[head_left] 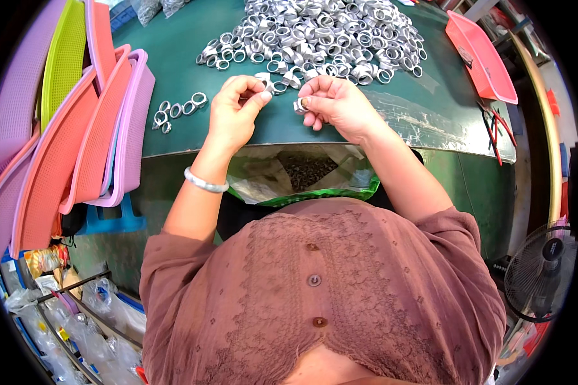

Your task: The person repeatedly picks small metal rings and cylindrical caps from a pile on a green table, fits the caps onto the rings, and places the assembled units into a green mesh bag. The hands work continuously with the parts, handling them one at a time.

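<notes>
A large heap of silver metal rings [340, 38] lies on the green table [180, 51], spreading toward its near edge. My left hand [236, 109] is closed in a pinch at the near side of the heap, with a silver metal ring [263, 78] at its fingertips. In my right hand [337, 106] another metal ring [299, 106] is pinched between thumb and fingers. The two hands are apart, just above the table's near edge. Left of my left hand, several loose rings [175, 110] lie in a small group.
Stacked purple, green and coral plastic baskets [93, 128] stand at the left. Below the table edge, an open bag [257, 176] holds small dark pieces. A pink tray [478, 58] and red-handled pliers [496, 131] lie at the right. A black fan [539, 273] stands lower right.
</notes>
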Demonstrator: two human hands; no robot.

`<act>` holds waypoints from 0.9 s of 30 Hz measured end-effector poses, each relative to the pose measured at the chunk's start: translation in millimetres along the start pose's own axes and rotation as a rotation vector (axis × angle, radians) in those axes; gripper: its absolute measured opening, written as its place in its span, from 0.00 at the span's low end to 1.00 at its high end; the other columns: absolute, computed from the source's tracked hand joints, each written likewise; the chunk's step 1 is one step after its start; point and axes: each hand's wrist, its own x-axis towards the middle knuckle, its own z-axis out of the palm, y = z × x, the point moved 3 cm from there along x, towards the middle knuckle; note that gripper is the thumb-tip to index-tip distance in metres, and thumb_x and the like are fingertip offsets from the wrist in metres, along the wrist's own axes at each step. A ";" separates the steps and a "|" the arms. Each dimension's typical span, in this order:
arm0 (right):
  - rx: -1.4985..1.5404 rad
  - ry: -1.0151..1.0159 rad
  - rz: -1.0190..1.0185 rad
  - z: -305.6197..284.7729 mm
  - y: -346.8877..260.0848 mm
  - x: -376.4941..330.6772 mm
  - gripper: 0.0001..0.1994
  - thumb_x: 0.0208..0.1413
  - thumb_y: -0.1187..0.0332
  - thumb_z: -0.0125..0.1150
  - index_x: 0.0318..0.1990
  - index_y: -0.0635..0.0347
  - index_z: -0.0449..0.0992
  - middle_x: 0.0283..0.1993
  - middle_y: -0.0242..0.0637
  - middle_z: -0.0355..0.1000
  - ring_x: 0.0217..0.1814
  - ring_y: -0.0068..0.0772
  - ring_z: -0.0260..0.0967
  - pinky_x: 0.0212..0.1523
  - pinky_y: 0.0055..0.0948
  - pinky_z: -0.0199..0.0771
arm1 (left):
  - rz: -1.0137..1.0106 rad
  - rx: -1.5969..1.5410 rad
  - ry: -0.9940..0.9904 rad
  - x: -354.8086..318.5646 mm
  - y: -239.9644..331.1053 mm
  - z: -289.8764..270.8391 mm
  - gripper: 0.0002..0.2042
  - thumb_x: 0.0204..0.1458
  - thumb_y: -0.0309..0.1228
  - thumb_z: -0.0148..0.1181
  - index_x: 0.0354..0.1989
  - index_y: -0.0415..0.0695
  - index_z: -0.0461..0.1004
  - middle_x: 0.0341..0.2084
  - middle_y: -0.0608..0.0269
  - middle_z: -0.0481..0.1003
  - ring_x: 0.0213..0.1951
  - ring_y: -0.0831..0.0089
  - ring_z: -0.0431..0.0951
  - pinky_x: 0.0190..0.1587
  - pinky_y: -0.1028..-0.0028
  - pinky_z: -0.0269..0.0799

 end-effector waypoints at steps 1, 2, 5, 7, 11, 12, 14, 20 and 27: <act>0.087 -0.021 0.002 -0.2 0.2 -2.7 0.04 0.55 0.74 0.55 0.38 0.63 0.70 0.30 0.35 0.73 0.25 0.20 0.69 0.26 0.19 0.70 | -0.082 -0.248 -0.037 -3.1 -0.9 2.7 0.05 0.49 0.22 0.59 0.35 0.41 0.72 0.31 0.68 0.71 0.30 0.81 0.69 0.34 0.80 0.66; 0.174 -0.043 0.004 0.3 0.3 -6.2 0.04 0.55 0.74 0.55 0.38 0.64 0.70 0.31 0.37 0.73 0.26 0.22 0.69 0.27 0.20 0.71 | -0.128 -0.350 -0.080 -8.7 2.2 5.9 0.05 0.50 0.22 0.58 0.35 0.39 0.71 0.36 0.65 0.72 0.33 0.78 0.71 0.37 0.78 0.69; 0.327 -0.116 -0.009 0.6 -0.2 -13.9 0.04 0.56 0.74 0.55 0.38 0.63 0.71 0.33 0.39 0.74 0.27 0.23 0.70 0.28 0.22 0.72 | -0.120 -0.559 -0.129 -27.2 9.3 20.0 0.05 0.52 0.21 0.56 0.36 0.39 0.70 0.39 0.61 0.72 0.39 0.74 0.74 0.42 0.74 0.71; 0.367 -0.138 -0.025 1.3 0.2 -17.5 0.04 0.56 0.74 0.54 0.38 0.63 0.71 0.33 0.38 0.74 0.28 0.23 0.70 0.29 0.22 0.72 | -0.171 -0.649 -0.153 -35.1 9.4 25.9 0.05 0.53 0.22 0.55 0.38 0.40 0.70 0.38 0.60 0.74 0.38 0.74 0.75 0.43 0.75 0.72; 0.391 -0.158 -0.012 0.6 0.0 -22.7 0.04 0.56 0.73 0.55 0.38 0.62 0.71 0.33 0.38 0.74 0.28 0.23 0.70 0.29 0.22 0.72 | -0.224 -0.748 -0.183 -42.2 11.5 31.7 0.06 0.54 0.22 0.54 0.40 0.39 0.71 0.36 0.59 0.75 0.37 0.74 0.76 0.43 0.75 0.73; 0.393 -0.156 -0.013 0.0 0.4 -23.9 0.04 0.56 0.73 0.55 0.38 0.62 0.71 0.33 0.38 0.74 0.28 0.23 0.70 0.29 0.22 0.72 | -0.225 -0.757 -0.187 -43.0 12.2 32.4 0.06 0.54 0.22 0.54 0.40 0.39 0.71 0.36 0.59 0.75 0.38 0.73 0.76 0.43 0.75 0.73; 0.392 -0.157 -0.020 -0.4 0.2 -26.1 0.04 0.56 0.73 0.55 0.38 0.62 0.71 0.33 0.38 0.74 0.27 0.23 0.70 0.28 0.22 0.71 | -0.212 -0.761 -0.195 -43.7 14.6 33.5 0.06 0.54 0.22 0.54 0.39 0.39 0.70 0.38 0.58 0.75 0.39 0.73 0.76 0.44 0.75 0.73; 0.346 -0.166 -0.064 0.0 -0.1 -32.3 0.03 0.56 0.73 0.54 0.37 0.61 0.71 0.31 0.34 0.73 0.28 0.22 0.70 0.28 0.21 0.71 | -0.033 -0.667 -0.176 -46.8 18.4 35.2 0.07 0.51 0.18 0.55 0.38 0.40 0.70 0.43 0.54 0.73 0.44 0.70 0.75 0.47 0.73 0.72; 0.036 -0.175 -0.032 -0.8 -9.8 -47.6 0.05 0.55 0.74 0.55 0.39 0.62 0.72 0.31 0.31 0.72 0.28 0.20 0.70 0.29 0.19 0.70 | 0.215 -0.243 -0.197 -57.6 27.7 33.3 0.08 0.45 0.14 0.58 0.32 0.39 0.72 0.42 0.55 0.73 0.42 0.70 0.74 0.45 0.75 0.71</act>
